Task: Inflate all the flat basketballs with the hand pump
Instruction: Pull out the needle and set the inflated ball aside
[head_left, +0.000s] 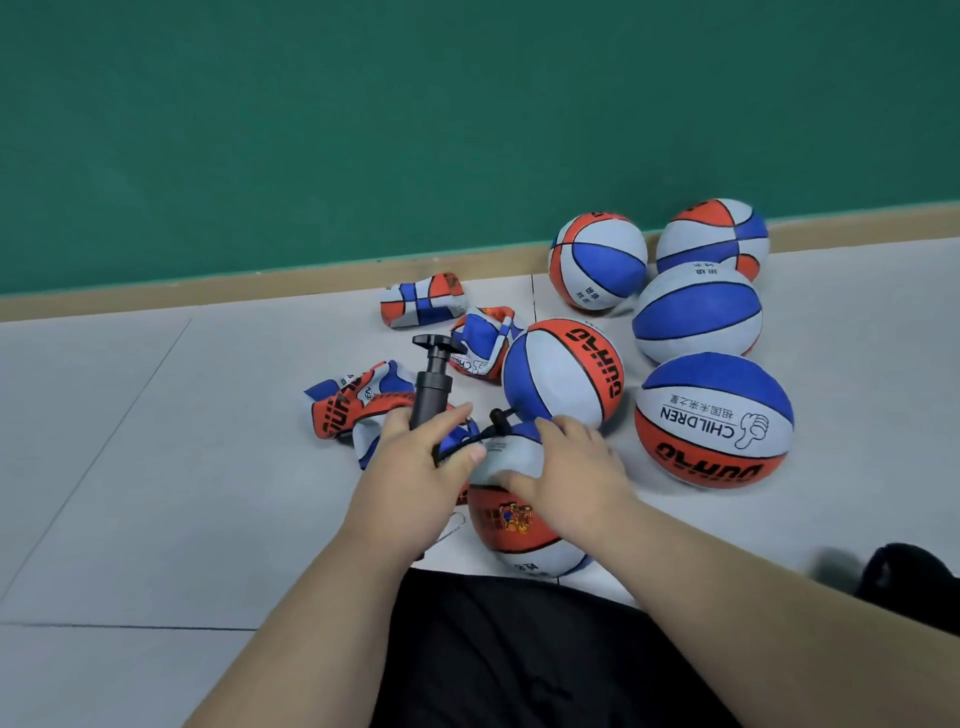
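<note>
Green wall (467, 130) took up the whole top half, with grey floor (156, 467) under it and me sitting there in black trousers (519, 654).

Ball count: six round ones total. Five sat in a bunch off to my right: two against the wall, left one (597, 260) and right one (711, 236), a mostly blue-and-white one (696, 314) just in front of them, the CHILDREN one (714, 421) nearest my right side, and one (563, 371) in the middle of the floor. The sixth, the near ball (511, 519), was right in front of my lap, under my hands.

Flat balls: I counted three. One (423, 300) was by the wall, one (483, 340) was just beside the middle round ball, and one (348, 410) was crumpled behind my left hand, partly hidden.

One pump (434, 387), black, stood upright with the handle up. My left hand (415, 467) was wrapped round its lower barrel. My right hand (571, 467) lay spread on top of the near ball, gripping nothing. One black hose (498, 418) ran from the pump to the top of that ball, between my hands.
</note>
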